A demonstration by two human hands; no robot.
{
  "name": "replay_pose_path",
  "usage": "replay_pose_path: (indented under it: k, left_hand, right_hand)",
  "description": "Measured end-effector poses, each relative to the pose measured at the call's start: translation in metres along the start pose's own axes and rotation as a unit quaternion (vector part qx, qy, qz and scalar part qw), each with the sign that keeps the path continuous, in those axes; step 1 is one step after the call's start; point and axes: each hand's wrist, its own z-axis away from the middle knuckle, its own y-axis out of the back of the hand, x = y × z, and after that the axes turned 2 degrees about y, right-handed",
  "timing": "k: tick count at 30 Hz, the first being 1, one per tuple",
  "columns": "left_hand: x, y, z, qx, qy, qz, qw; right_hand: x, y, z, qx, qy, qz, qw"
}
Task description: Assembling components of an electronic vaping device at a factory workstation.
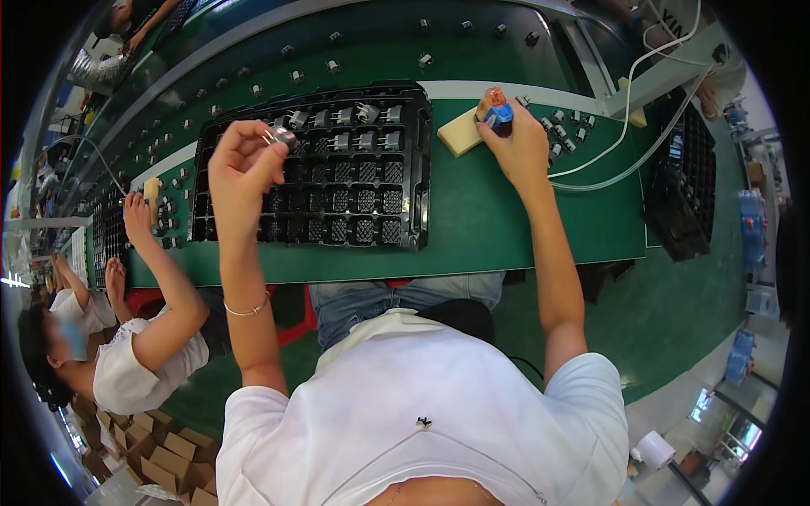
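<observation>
My left hand is raised over the left part of a black compartment tray. Its thumb and fingers pinch a small silvery round part with thin metal pins. Similar parts lie in several of the tray's far compartments, while the nearer ones hold none. To the right of the tray, my right hand is closed around a small blue and orange object; its exact kind is not clear. Close beside that hand, a pale yellow block lies on the green table.
More small parts lie beyond my right hand, near a clear tube. Others sit on a green belt along the far side. Stacked black trays stand at the right. A co-worker's arm reaches in at left.
</observation>
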Motion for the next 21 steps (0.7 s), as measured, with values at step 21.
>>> replay_pose_path:
  k: [21]
  left_hand:
    - [-0.032, -0.052, 0.03, -0.08, 0.014, 0.127, 0.989]
  right_hand:
    - [-0.005, 0.003, 0.007, -0.011, 0.036, -0.03, 0.999]
